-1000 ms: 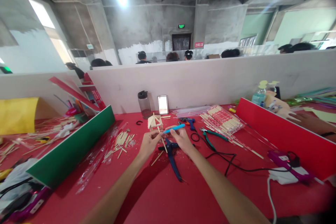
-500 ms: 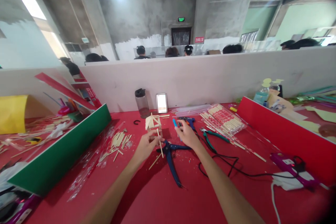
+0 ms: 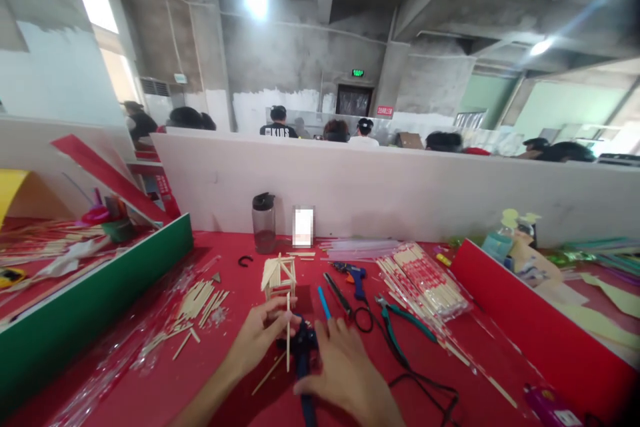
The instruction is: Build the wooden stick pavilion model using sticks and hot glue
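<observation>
A thin wooden stick (image 3: 288, 347) stands nearly upright in the picture, pinched between the thumb and fingers of my left hand (image 3: 260, 333). Just beyond those fingers sits a small frame built of sticks (image 3: 280, 275). My right hand (image 3: 345, 370) reaches over the dark blue cutter (image 3: 304, 347), thumb and fingers apart; whether it touches the handles is unclear. A light blue pen (image 3: 325, 302) lies beyond the right fingertips, beside a black tool (image 3: 337, 292).
Loose sticks (image 3: 200, 300) lie at the left, before a green divider (image 3: 100, 280). A bottle (image 3: 264, 223) stands by the white partition (image 3: 400, 193). Rightward are a blue glue gun (image 3: 356, 275), green-handled pliers (image 3: 405, 320), packed sticks (image 3: 425, 280) and a black cable (image 3: 425, 383).
The view has tilted up. My right hand has left the light blue pen, which now lies on the table, and has come back over the cutter. My left hand still pinches the stick.
</observation>
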Motion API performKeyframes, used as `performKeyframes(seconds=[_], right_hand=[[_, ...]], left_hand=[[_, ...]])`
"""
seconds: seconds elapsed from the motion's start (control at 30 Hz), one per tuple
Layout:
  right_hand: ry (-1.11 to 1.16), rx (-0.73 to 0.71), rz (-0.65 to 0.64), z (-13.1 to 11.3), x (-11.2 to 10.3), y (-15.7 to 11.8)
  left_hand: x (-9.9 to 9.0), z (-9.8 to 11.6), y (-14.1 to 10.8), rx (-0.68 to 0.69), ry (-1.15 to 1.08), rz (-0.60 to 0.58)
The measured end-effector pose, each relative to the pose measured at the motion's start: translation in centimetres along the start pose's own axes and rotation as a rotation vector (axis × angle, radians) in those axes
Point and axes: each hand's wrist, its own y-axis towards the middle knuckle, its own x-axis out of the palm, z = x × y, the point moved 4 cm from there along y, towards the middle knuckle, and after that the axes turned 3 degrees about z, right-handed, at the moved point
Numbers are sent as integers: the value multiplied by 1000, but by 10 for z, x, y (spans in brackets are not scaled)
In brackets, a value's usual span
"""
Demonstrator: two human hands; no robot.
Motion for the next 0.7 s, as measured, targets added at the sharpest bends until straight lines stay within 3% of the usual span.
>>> performKeyframes(seconds=[0.1,0.27,0.43,0.6,0.7], right_hand=[[-38,39,-27,-14,14,-4],[-143,24,106,-20,10,0],[98,2,71,10,-16,5],[361,-294,105,38,-36,5],[401,-356,119,47,-38,5]], left_hand=[[-1,-4,2,42,2,-5],[-5,-2,1,141,47,-42],[-18,15,1,260,154,-39],[-23,23,2,353,302,-55],[-21,25,1,408,342,-64]])
